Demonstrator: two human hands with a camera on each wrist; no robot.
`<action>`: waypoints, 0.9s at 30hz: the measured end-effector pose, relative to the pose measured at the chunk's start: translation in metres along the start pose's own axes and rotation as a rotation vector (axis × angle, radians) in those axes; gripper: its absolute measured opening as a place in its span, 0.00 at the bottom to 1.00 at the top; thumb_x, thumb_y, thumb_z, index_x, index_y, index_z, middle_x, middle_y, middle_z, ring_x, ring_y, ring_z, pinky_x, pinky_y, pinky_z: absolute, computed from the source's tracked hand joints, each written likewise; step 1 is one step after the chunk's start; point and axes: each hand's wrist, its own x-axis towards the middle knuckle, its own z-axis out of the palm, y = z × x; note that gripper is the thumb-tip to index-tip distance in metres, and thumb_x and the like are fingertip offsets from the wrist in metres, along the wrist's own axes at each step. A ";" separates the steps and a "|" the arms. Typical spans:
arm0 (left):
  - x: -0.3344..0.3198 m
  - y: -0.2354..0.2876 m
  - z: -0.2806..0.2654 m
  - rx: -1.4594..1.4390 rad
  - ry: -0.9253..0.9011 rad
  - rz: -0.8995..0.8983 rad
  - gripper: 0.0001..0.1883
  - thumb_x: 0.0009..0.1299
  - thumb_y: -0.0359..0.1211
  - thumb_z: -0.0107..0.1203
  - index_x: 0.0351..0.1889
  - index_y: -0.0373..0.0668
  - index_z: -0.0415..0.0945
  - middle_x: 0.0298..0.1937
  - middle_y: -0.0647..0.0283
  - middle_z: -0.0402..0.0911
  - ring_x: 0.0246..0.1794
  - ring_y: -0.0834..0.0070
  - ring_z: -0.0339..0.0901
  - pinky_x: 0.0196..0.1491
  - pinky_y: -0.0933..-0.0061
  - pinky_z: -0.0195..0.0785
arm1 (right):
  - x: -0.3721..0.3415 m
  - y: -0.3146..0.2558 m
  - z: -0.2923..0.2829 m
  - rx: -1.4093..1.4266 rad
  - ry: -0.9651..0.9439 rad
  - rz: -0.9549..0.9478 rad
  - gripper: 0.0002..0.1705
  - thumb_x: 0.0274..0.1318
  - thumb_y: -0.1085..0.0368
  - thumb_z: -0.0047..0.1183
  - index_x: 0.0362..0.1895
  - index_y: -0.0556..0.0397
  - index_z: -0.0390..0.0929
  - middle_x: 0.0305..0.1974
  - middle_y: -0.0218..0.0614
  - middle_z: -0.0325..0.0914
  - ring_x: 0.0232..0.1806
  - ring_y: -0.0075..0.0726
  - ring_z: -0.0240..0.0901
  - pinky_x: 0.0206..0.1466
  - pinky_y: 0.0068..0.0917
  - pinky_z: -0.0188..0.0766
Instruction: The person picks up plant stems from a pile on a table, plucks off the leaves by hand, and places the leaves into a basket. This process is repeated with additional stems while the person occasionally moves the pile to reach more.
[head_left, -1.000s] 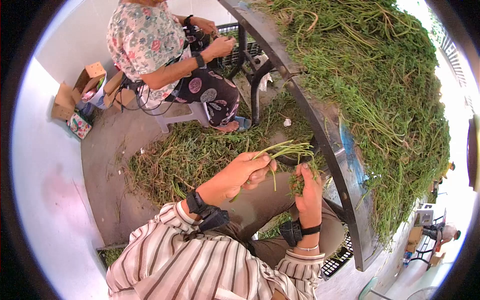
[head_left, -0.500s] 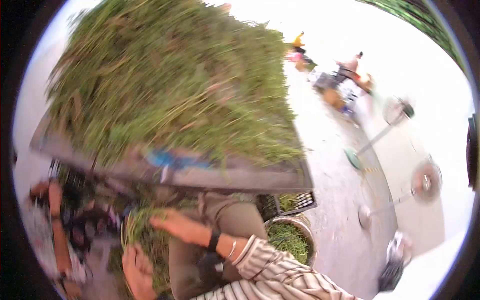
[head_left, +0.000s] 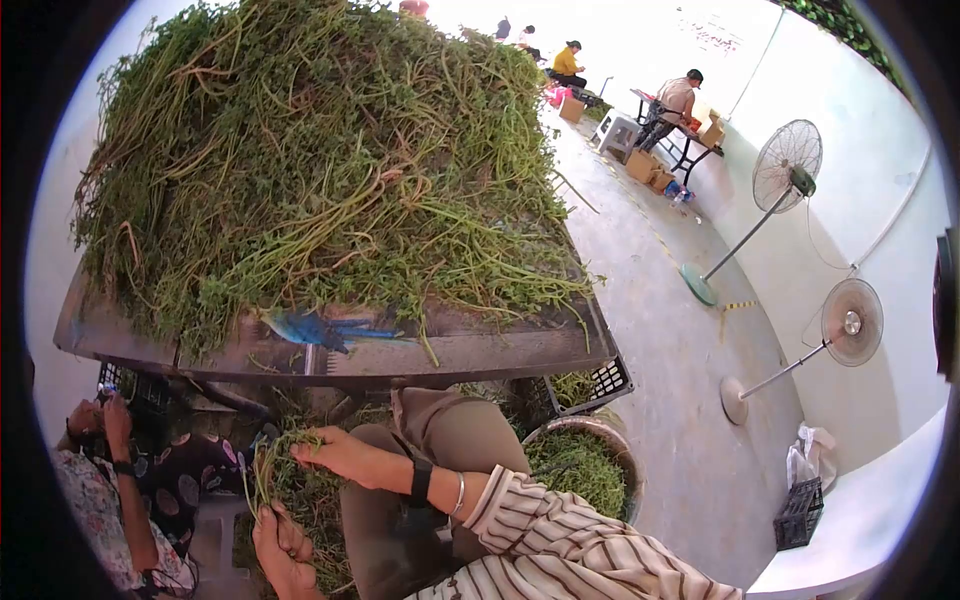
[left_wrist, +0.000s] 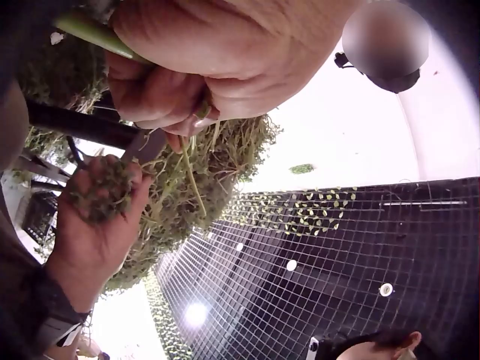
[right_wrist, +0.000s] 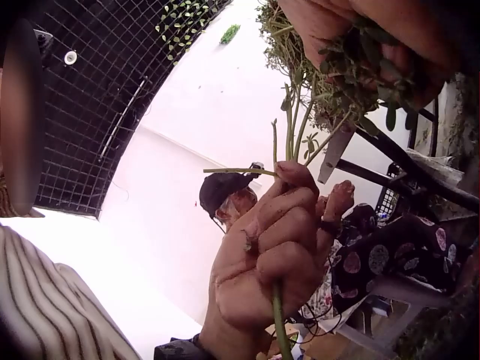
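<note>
My left hand [head_left: 283, 550] is curled round several thin green plant stems [right_wrist: 279, 315], which stick out above and below the fist in the right wrist view. Just above it in the head view, my right hand [head_left: 350, 457] bends its fingers over small leafy sprigs [right_wrist: 367, 71]. Seen from the left wrist, that palm cups a clump of little leaves [left_wrist: 101, 191]. Between the two hands run a few stems [head_left: 262, 475]. Both hands are close to the table's near edge, over the lap.
A tall heap of leafy stems [head_left: 330, 170] covers the dark table [head_left: 480, 345]. Below right are a bucket of greens [head_left: 575, 470] and a black crate [head_left: 600, 385]. Another person [head_left: 100, 500] sits at left. Two standing fans [head_left: 790, 165] are by the right wall; people sit farther back.
The head view has swung right, bringing the whole heap, fans and bucket into view and shifting the hands to the lower left. Both hands keep holding greens.
</note>
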 end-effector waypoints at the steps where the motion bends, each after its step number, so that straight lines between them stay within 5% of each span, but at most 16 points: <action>1: 0.002 0.000 0.002 0.006 0.070 0.027 0.11 0.72 0.40 0.42 0.36 0.43 0.67 0.13 0.77 0.54 0.09 0.90 0.43 0.10 0.84 0.34 | -0.002 -0.004 0.002 0.006 -0.004 -0.032 0.17 0.57 0.50 0.50 0.27 0.49 0.71 0.25 0.21 0.65 0.29 0.18 0.55 0.34 0.18 0.53; 27: -0.002 -0.002 0.011 0.026 0.077 0.047 0.12 0.70 0.41 0.45 0.33 0.42 0.67 0.11 0.77 0.52 0.08 0.89 0.43 0.12 0.83 0.33 | -0.013 -0.019 0.006 -0.026 -0.036 -0.060 0.17 0.60 0.53 0.47 0.23 0.49 0.67 0.22 0.20 0.60 0.26 0.17 0.50 0.30 0.19 0.50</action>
